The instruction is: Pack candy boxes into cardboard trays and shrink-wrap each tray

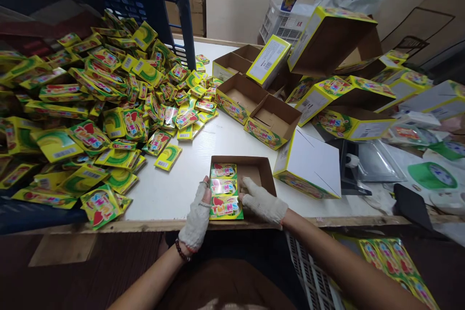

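Observation:
An open brown cardboard box (259,167) stands at the table's front edge. Along its left half lies a column of three yellow-green TWINS packs (224,187), watermelon print facing up. My left hand (198,215), in a white fingerless glove, grips the box's left side, with the thumb beside the packs. My right hand (263,202), gloved the same way, reaches into the box with curled fingers against the right edge of the lower packs. Some of its fingertips are hidden. Bare cardboard shows in the box's right half.
A large heap of loose packs (109,82) spills from a tipped blue crate (183,14) on the left. Open display boxes (272,118) crowd the back right. A white box (312,162) stands just right of my box. A black phone-like object (412,206) lies near the right edge.

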A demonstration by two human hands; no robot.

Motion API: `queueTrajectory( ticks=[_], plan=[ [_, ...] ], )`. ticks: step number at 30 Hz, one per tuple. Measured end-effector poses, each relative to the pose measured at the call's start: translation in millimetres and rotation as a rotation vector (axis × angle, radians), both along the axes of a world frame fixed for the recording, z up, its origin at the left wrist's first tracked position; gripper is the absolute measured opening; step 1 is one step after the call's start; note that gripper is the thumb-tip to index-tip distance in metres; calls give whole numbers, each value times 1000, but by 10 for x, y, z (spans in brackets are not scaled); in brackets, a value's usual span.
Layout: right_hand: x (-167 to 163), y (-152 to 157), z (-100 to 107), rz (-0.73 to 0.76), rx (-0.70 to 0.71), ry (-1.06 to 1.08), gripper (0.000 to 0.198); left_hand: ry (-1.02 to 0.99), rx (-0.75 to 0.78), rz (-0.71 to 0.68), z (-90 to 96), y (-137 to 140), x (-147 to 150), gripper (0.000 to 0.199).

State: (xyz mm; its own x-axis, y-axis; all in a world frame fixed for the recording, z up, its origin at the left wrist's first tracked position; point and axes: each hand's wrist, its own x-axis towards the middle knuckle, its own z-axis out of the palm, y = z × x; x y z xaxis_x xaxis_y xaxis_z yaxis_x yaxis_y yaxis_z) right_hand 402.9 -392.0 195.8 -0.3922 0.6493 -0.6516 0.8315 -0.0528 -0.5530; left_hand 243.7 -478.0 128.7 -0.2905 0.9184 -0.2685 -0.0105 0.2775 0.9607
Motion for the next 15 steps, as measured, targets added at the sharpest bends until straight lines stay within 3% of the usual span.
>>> queueTrajectory(
  ticks=[6, 10, 11, 13, 15],
  plan=[
    [-114, -70, 41, 349, 60, -226, 32, 204, 23, -84, -83, -67, -17, 62],
    [-218, -118, 38, 453, 142, -337, 31, 693, 135, 22, 62, 211, -448, 48],
    [-228, -118, 52, 466, 146, -364, 32, 856, 106, 59, 124, 302, -615, 46],
    [-218, -103, 103, 485, 142, -388, 37, 1092, -104, 81, 231, 449, -954, 44],
    [-174, -65, 167, 464, 160, -349, 43, 1152, -287, 71, 281, 521, -1216, 41]
  ],
)
